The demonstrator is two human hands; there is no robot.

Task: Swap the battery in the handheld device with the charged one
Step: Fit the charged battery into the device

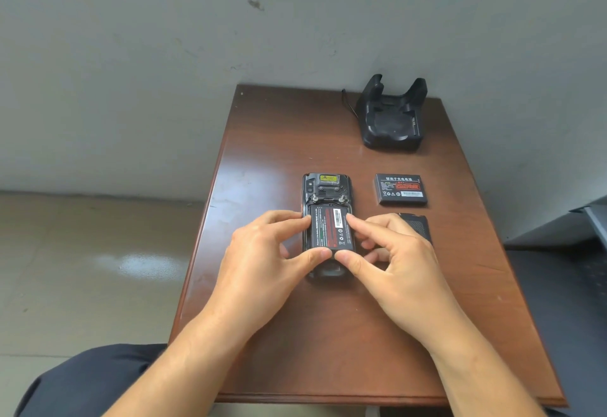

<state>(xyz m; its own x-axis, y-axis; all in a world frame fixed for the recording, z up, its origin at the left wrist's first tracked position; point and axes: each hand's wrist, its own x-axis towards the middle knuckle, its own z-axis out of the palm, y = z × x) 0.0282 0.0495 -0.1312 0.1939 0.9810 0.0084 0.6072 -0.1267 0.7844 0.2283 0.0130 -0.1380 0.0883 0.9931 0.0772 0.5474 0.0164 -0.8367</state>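
- left hand (pixel 262 246) and right hand (pixel 391 252) pinch the battery (pixel 331 229), fingertips at its sides, thumbs at its near end.
- it sits in the open handheld device (pixel 326 191), between the fingers.
- keep it level, pressure even.

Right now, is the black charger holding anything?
No, the charging cradle sits empty at the table's far corner; the handheld device lies nearer the person.
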